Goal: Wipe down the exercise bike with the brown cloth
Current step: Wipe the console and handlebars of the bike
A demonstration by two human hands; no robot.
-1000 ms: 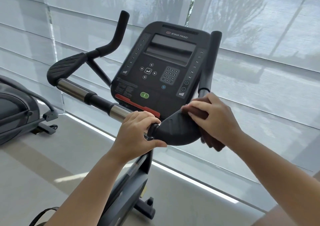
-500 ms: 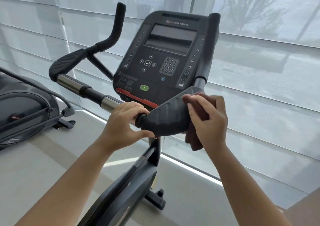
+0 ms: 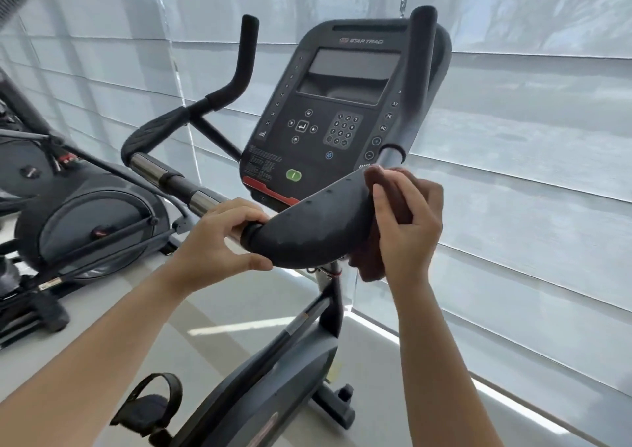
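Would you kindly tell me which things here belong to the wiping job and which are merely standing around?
In use: brown cloth, right hand, left hand, exercise bike's elbow pad, console.
Standing by: neighbouring exercise machine, window blinds.

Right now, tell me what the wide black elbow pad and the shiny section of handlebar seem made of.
Wide black elbow pad: looks like moulded rubber or foam, matt, dimpled with small holes. Shiny section of handlebar: apparently polished metal, chrome-like, judging by bright mirror-like reflections. Neither is certain from sight alone.
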